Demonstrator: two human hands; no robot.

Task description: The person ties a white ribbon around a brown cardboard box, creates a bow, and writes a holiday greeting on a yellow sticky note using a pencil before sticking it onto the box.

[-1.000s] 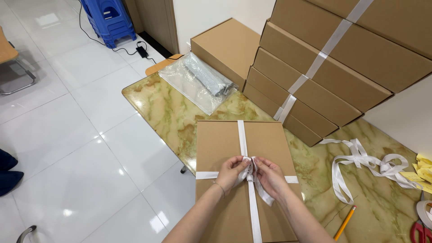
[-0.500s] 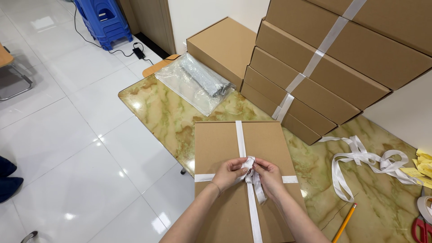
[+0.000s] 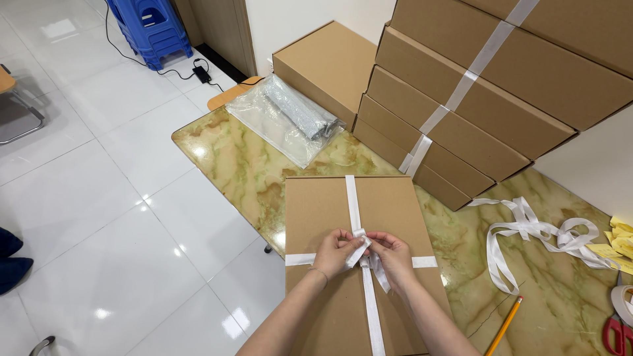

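A flat brown cardboard box lies on the green marbled table in front of me. White ribbon runs lengthwise and crosswise over its lid. Where the two bands cross, my left hand and my right hand both pinch the ribbon, fingertips nearly touching. A small loop stands up between them and a short loose tail hangs down below my right hand.
A stack of bigger brown boxes bound with white ribbon stands at the back right. A clear plastic bag lies at the far table edge. Loose ribbon, a pencil, red scissors and yellow paper lie right. Blue stools stand on the white floor.
My hands stay at the ribbon crossing; the fingers have shifted slightly, working the loop and tail. The box has not moved.
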